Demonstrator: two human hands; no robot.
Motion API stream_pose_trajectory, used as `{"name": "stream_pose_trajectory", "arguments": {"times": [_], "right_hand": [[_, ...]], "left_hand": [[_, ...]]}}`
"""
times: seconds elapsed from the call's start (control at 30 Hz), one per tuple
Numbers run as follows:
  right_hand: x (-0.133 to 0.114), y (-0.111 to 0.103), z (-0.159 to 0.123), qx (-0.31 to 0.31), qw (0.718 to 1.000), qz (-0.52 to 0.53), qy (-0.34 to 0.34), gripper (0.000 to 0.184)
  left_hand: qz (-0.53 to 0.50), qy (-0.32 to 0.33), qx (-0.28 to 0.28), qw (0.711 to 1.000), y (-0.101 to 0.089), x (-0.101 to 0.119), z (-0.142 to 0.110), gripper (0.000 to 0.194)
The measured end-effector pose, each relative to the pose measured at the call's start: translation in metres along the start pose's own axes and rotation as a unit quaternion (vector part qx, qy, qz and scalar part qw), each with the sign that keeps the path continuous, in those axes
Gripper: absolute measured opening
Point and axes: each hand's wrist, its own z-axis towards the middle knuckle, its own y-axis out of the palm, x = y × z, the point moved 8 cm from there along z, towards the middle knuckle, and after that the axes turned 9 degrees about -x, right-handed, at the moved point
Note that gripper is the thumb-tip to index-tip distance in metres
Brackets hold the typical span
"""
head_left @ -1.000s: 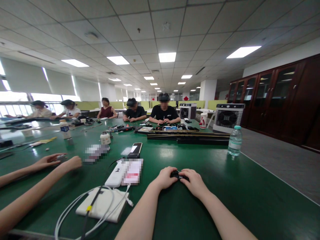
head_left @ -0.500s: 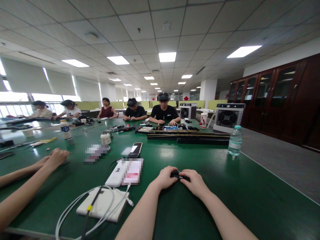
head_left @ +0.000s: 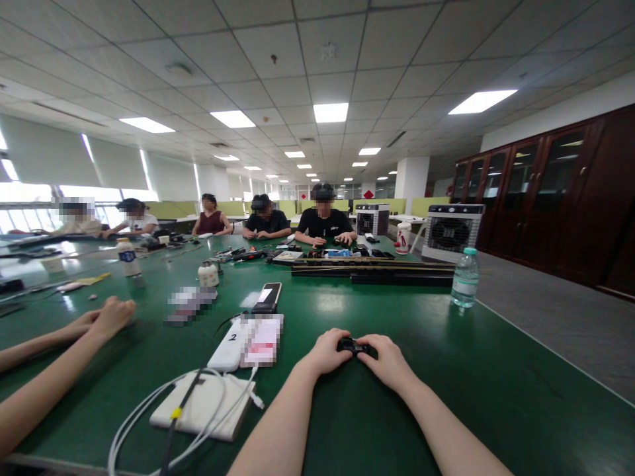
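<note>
Head view: black object (head_left: 353, 346) between both hands' fingers (head_left: 342, 357).

The tabletop (head_left: 421, 410) looks smooth and glossy, the bottle (head_left: 465, 281) clear plastic, the cabinets (head_left: 546, 198) polished wood.

The left hand (head_left: 331, 350) and right hand (head_left: 387, 357) faced each other closely, fingers curled inward; each bare forearm slanted back and outward behind its wrist.
</note>
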Motion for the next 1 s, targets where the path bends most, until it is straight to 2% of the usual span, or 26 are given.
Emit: {"name": "stream_pose_trajectory", "arguments": {"times": [0.37, 0.6, 0.87, 1.0], "right_hand": [[-0.0005, 0.0004, -0.0001, -0.001, 1.0, 0.001, -0.004, 0.025], [-0.0045, -0.0008, -0.0009, -0.003, 1.0, -0.008, -0.009, 0.024], [-0.0053, -0.0011, -0.0014, 0.002, 1.0, -0.012, -0.009, 0.025], [-0.0037, 0.0007, -0.0004, -0.006, 1.0, -0.011, -0.005, 0.025]], "left_hand": [[-0.002, -0.008, -0.003, 1.0, -0.0005, -0.0008, -0.0006, 0.042], [-0.013, -0.012, -0.003, 1.0, -0.0011, -0.0007, -0.0019, 0.052], [-0.004, -0.009, -0.007, 1.0, -0.0028, 0.0032, -0.0034, 0.043], [-0.012, -0.01, -0.007, 1.0, -0.0024, 0.0029, -0.0034, 0.049]]}}
